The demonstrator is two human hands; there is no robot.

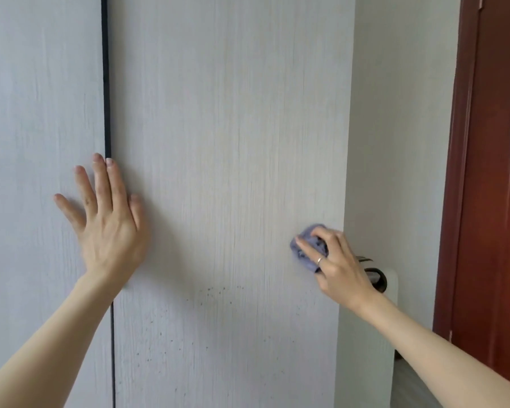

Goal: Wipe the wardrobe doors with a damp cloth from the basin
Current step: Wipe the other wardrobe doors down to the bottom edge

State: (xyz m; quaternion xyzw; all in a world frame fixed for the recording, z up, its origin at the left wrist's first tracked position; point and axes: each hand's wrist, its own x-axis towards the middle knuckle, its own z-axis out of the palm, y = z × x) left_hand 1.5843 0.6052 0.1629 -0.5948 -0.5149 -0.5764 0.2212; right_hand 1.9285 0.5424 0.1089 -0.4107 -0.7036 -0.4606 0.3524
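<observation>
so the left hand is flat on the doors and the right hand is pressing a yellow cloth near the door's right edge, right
Not quite: the cloth is purple, not yellow, as the head view shows. The rest holds: the left hand lies flat across the gap between the doors, and the right hand presses the cloth near the door's right edge.

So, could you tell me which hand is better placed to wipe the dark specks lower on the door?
Right. The right hand already grips the cloth against the right door, just above the specks. The left hand lies flat across the gap between the doors, holding nothing.
</observation>
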